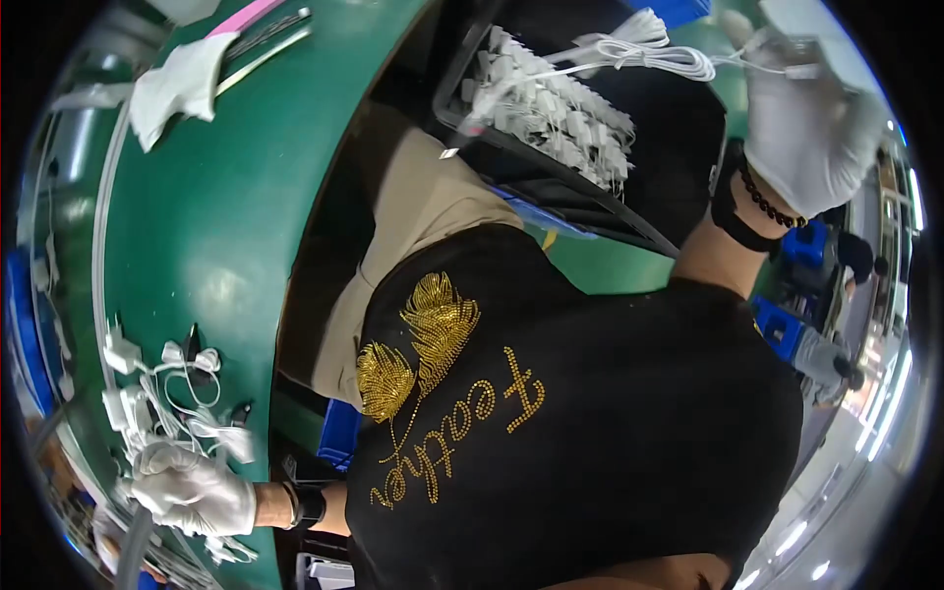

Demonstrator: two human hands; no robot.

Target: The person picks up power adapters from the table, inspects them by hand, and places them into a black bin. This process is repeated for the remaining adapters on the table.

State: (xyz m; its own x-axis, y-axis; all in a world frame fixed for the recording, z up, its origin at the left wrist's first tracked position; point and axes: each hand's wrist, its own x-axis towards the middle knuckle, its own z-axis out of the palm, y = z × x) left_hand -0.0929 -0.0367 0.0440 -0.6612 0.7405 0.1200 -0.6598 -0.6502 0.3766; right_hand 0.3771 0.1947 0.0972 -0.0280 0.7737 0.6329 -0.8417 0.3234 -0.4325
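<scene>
Beneath the head camera: two white-gloved hands, wide apart on opposite sides of the black shirt (629,423). At upper right, right hand (811,128) raised, forearm angled up and outward, dark bands (730,211) at the wrist; fingers drawn together on a white cable (654,54), its bundled coil stretching off to the left, across a black crate (678,128) with white corded parts (560,108) in rows. At lower left, left hand (192,489) reached out sideways at the edge of the green bench (216,246), forearm nearly level, fingers curled; grip on anything impossible to tell. Just beside, a tangle of white cords and adapters (123,408). Farther up the bench, a white cloth (182,88).
</scene>
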